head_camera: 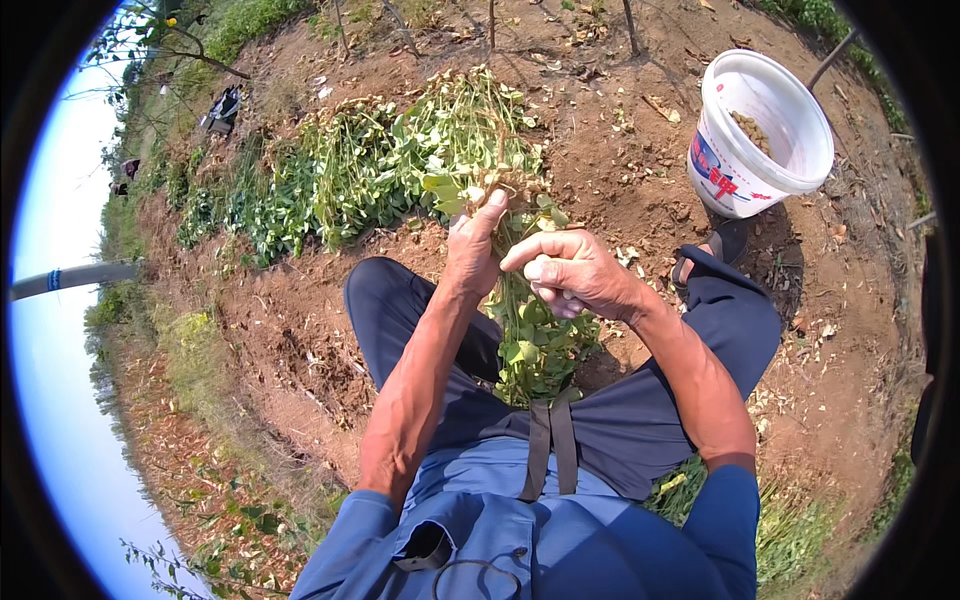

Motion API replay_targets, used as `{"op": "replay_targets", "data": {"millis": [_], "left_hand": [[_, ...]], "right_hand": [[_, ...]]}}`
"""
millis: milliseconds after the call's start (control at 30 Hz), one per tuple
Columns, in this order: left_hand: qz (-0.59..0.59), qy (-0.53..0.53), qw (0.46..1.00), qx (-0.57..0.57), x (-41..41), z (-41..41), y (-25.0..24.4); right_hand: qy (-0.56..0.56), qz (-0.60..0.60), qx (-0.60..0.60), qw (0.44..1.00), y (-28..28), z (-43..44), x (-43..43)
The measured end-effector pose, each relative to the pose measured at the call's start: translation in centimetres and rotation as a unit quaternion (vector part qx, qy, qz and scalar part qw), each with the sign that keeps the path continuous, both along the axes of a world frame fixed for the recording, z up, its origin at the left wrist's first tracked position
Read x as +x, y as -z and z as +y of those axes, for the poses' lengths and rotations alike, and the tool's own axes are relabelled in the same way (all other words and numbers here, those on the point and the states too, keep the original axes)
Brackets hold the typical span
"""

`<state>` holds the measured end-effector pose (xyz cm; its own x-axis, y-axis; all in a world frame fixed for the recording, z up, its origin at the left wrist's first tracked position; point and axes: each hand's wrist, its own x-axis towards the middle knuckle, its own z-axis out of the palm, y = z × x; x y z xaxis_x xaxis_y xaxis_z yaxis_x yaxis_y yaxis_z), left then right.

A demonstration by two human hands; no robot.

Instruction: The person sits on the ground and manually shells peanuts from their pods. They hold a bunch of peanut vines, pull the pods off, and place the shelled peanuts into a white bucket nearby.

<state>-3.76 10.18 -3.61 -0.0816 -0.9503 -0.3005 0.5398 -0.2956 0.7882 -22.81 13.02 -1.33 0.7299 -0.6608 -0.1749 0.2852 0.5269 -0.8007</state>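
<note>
A bunch of uprooted peanut plants [529, 352] hangs between my knees, its leaves down and its roots up. My left hand [474, 244] is closed around the stems just under the roots, with the thumb pointing up. Close beside it on the right, my right hand [574, 271] has its fingers curled, the index finger reaching to the stems; small pale things, perhaps peanut pods, show at its fingers. Roots with pods [514, 182] stick out above my left hand. A white plastic bucket [750, 161] at the upper right holds some peanuts [751, 133].
A long heap of pulled peanut plants [375, 161] lies on the soil ahead and to the left. Thin tree trunks [630, 28] stand at the top. My sandalled foot [694, 262] is beside the bucket. A dark bag or box [223, 111] lies farther off at the upper left.
</note>
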Motion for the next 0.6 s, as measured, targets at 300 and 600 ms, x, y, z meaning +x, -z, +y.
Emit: {"op": "replay_targets", "data": {"millis": [300,600], "left_hand": [[0.01,0.022,1.0,-0.017,-0.2,-0.1,0.3],[0.009,0.06,0.998,-0.015,0.0,0.0,0.2]], "right_hand": [[0.189,-0.11,0.137,0.966,1.2,-2.1,-1.9],[0.198,-0.017,0.078,0.977,2.1,-3.0,-2.8]]}}
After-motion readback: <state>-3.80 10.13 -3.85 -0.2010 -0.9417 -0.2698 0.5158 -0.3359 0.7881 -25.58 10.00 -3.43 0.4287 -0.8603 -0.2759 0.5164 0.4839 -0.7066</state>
